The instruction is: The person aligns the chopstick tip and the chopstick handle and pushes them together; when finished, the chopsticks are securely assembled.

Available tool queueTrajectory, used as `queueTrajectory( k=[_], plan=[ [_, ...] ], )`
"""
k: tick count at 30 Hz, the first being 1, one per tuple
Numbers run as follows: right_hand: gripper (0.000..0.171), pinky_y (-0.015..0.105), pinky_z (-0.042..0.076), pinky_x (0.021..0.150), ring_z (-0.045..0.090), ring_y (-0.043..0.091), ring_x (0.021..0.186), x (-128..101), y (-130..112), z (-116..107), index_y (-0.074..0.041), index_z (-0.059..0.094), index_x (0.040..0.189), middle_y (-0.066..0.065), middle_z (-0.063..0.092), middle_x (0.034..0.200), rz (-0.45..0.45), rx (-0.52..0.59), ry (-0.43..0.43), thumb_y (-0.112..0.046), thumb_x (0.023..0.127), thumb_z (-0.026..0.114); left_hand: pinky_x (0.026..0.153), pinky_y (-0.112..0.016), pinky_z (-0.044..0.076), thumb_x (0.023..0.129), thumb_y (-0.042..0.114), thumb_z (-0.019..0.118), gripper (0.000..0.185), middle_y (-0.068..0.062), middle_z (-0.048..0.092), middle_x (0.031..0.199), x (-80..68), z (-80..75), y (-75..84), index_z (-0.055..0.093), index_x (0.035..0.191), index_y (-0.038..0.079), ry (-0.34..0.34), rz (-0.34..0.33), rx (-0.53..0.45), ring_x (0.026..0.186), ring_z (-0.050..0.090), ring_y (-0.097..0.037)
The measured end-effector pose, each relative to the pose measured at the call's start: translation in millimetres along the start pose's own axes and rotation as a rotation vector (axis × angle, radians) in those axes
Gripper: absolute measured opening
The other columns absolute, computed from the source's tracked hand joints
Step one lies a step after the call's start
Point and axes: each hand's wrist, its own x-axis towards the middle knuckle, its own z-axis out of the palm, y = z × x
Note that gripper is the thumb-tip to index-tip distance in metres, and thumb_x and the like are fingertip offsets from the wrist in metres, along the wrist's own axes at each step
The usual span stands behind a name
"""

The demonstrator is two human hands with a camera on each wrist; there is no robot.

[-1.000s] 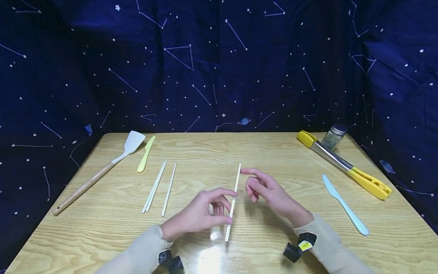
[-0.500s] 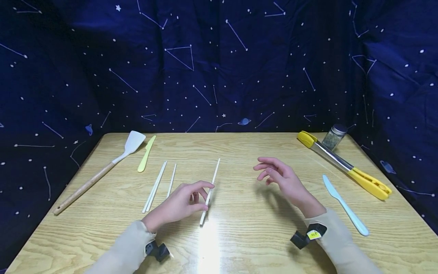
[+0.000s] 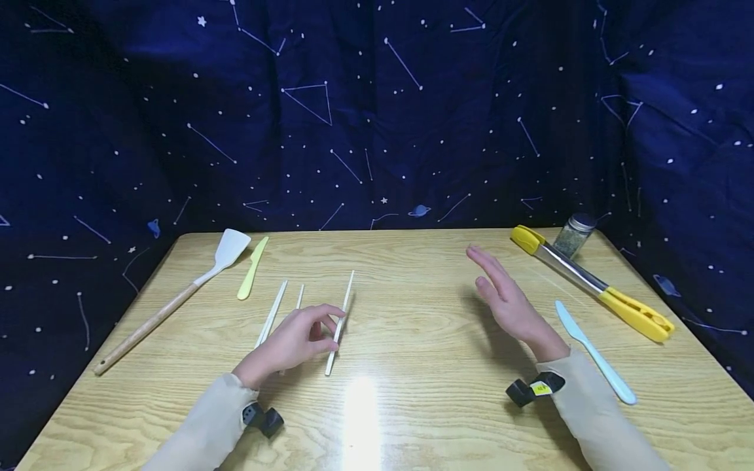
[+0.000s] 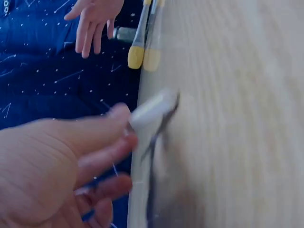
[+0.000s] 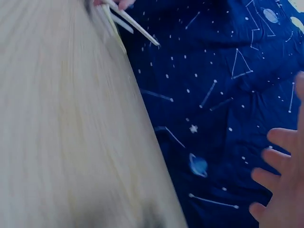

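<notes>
My left hand (image 3: 294,340) pinches a white chopstick (image 3: 340,322) between thumb and fingers, low over the wooden table (image 3: 412,392). In the left wrist view the chopstick's end (image 4: 153,108) shows blurred at my fingertips. Just left of it lie more white chopsticks (image 3: 272,313) on the table, partly hidden by my hand. My right hand (image 3: 506,297) hovers open with straight fingers over the table's right half, holding nothing; its fingers (image 5: 280,175) show at the right wrist view's edge. A pale blue plastic knife (image 3: 592,350) lies right of that hand.
A white spatula (image 3: 177,297) with a wooden handle and a yellow-green plastic knife (image 3: 252,268) lie at the back left. Yellow-handled metal tongs (image 3: 592,282) and a small spice jar (image 3: 573,234) sit at the back right. A dark starry cloth (image 3: 377,111) hangs behind.
My left hand carried the chopstick leftward from the table's middle toward the other chopsticks. My right hand let go of it, opened and moved right and away.
</notes>
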Motion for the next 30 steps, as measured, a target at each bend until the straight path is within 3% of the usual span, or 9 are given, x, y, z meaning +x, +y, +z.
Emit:
queueTrajectory(
  k=[5, 9, 14, 17, 18, 21, 26, 30],
  plan=[
    [0.061, 0.071, 0.001, 0.104, 0.006, 0.041, 0.146, 0, 9, -14, -0.011, 0.027, 0.152, 0.014, 0.005, 0.162, -0.047, -0.309, 0.049, -0.04, 0.1, 0.045, 0.055, -0.022, 0.041, 0.079, 0.009, 0.078, 0.047, -0.002, 0.071, 0.093, -0.6, -4.3, -5.2, 0.06, 0.122, 0.006, 0.033, -0.048, 0.042, 0.057, 0.046, -0.005],
    [0.084, 0.07, -0.006, 0.107, -0.008, 0.035, 0.148, -2, 14, -28, -0.02, 0.022, 0.154, 0.004, -0.005, 0.163, -0.011, -0.565, 0.029, -0.059, 0.088, 0.057, 0.055, -0.021, 0.04, 0.078, 0.012, 0.079, 0.046, -0.002, 0.071, 0.092, -0.8, -5.7, -6.9, 0.062, 0.12, 0.006, 0.042, -0.071, 0.07, 0.057, 0.046, -0.005],
    [0.106, 0.073, -0.006, 0.106, -0.014, 0.034, 0.147, -6, 22, -44, -0.025, 0.016, 0.155, 0.001, -0.009, 0.163, 0.048, -0.751, -0.023, -0.064, 0.073, 0.071, 0.062, -0.021, 0.04, 0.077, 0.014, 0.08, 0.043, 0.0, 0.07, 0.092, -1.7, -5.6, -7.3, 0.064, 0.115, 0.006, 0.047, -0.103, 0.125, 0.068, 0.049, -0.01],
    [0.109, 0.073, -0.007, 0.106, -0.014, 0.036, 0.147, -8, 26, -51, -0.026, 0.013, 0.155, 0.001, -0.01, 0.162, 0.081, -0.791, -0.056, -0.064, 0.071, 0.072, 0.07, -0.026, 0.042, 0.079, 0.016, 0.079, 0.039, 0.0, 0.067, 0.096, -3.4, -4.5, -7.7, 0.065, 0.114, 0.006, 0.032, -0.079, 0.189, 0.081, 0.052, -0.015],
    [0.109, 0.073, -0.006, 0.106, -0.014, 0.036, 0.147, -8, 27, -53, -0.026, 0.014, 0.155, 0.001, -0.01, 0.162, 0.091, -0.795, -0.06, -0.064, 0.071, 0.072, 0.078, -0.03, 0.045, 0.081, 0.016, 0.077, 0.037, -0.001, 0.066, 0.096, -4.2, -4.2, -8.6, 0.065, 0.114, 0.006, 0.027, -0.062, 0.204, 0.085, 0.053, -0.017],
    [0.108, 0.072, -0.007, 0.107, -0.014, 0.036, 0.147, -9, 27, -58, -0.025, 0.012, 0.155, 0.002, -0.01, 0.162, 0.118, -0.785, -0.065, -0.063, 0.073, 0.071, 0.082, -0.033, 0.043, 0.086, 0.014, 0.071, 0.029, -0.003, 0.063, 0.098, -4.9, -4.4, -10.8, 0.066, 0.115, 0.009, 0.012, -0.013, 0.254, 0.091, 0.051, -0.019],
    [0.107, 0.071, -0.008, 0.107, -0.013, 0.037, 0.147, -8, 27, -62, -0.024, 0.011, 0.156, 0.002, -0.01, 0.162, 0.133, -0.772, -0.068, -0.062, 0.074, 0.07, 0.076, -0.031, 0.033, 0.085, 0.013, 0.07, 0.032, -0.007, 0.058, 0.108, -4.1, -8.7, -15.3, 0.069, 0.116, 0.017, 0.012, 0.032, 0.329, 0.091, 0.043, -0.02],
    [0.107, 0.071, -0.008, 0.108, -0.011, 0.037, 0.147, -9, 29, -62, -0.022, 0.014, 0.155, 0.003, -0.01, 0.162, 0.138, -0.784, -0.08, -0.064, 0.074, 0.069, 0.08, -0.037, 0.031, 0.081, 0.023, 0.074, 0.037, -0.016, 0.05, 0.125, -4.7, -10.7, -16.8, 0.069, 0.118, 0.02, -0.031, 0.016, 0.304, 0.103, 0.041, -0.029]
  ],
)
